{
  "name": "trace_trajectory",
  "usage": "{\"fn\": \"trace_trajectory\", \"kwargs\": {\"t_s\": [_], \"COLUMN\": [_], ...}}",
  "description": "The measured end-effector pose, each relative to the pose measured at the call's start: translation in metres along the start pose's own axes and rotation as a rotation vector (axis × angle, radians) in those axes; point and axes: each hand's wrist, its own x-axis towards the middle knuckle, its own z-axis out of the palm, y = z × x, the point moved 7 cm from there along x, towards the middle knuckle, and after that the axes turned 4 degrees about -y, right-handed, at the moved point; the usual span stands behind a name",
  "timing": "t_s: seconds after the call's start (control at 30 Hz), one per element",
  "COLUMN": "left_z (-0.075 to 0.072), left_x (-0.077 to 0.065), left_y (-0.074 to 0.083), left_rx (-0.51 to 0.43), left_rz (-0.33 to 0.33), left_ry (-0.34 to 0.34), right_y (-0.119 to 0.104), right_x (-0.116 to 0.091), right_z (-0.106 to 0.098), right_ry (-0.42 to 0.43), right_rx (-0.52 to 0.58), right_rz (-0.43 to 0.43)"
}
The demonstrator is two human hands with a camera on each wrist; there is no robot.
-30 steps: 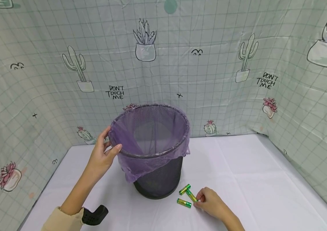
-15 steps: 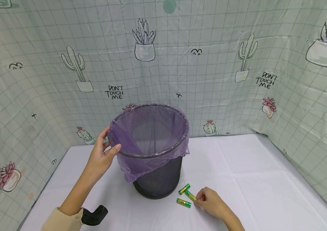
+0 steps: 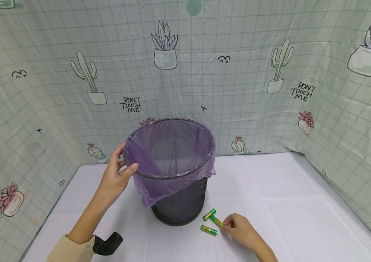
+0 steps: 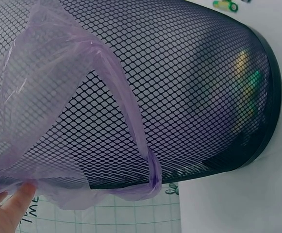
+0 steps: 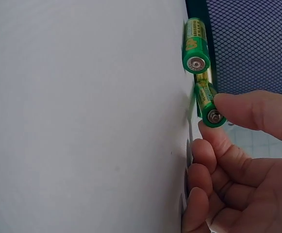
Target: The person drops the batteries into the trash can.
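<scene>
In the head view my left hand (image 3: 114, 178) grips the left rim of a black mesh wastebasket (image 3: 182, 203), thumb over the near edge. A purple bin liner (image 3: 169, 185) is folded over that rim. On the right, my right hand (image 3: 241, 231) pinches the end of a green battery (image 3: 217, 221) between thumb and index finger, low at the tabletop; the right wrist view shows this pinched battery (image 5: 209, 107) closely. A second battery (image 3: 209, 214) touches or nearly touches its far end. The third battery (image 3: 208, 230) lies apart, nearer me.
The wastebasket stands upright on a white-covered table (image 3: 270, 196), just left of the batteries. Green and yellow shapes (image 4: 247, 87) show blurred through its mesh near the base. A grid-patterned curtain (image 3: 185, 83) encloses the back and sides. A black device (image 3: 108, 244) sits at my left cuff.
</scene>
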Motion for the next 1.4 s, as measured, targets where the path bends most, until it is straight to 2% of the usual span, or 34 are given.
{"fn": "trace_trajectory", "kwargs": {"t_s": [0.4,0.57,0.9,1.2,1.4], "left_z": [0.0,0.0,0.0,0.0,0.0], "left_x": [-0.001,-0.001,0.0,0.0,0.001], "left_y": [0.0,0.0,0.0,-0.001,-0.001], "left_rx": [0.016,0.014,0.014,0.025,0.022], "left_rz": [-0.001,0.001,0.004,0.005,0.008], "left_ry": [-0.006,-0.005,-0.007,-0.002,0.0], "right_y": [-0.006,-0.017,-0.053,-0.095,-0.122], "right_x": [-0.002,-0.005,-0.014,-0.027,-0.033], "right_z": [-0.009,-0.02,-0.057,-0.097,-0.112], "right_ry": [-0.012,0.022,0.124,0.21,0.24], "right_rx": [0.042,0.062,0.164,0.202,0.186], "right_rz": [-0.031,-0.043,-0.038,-0.16,-0.244]}}
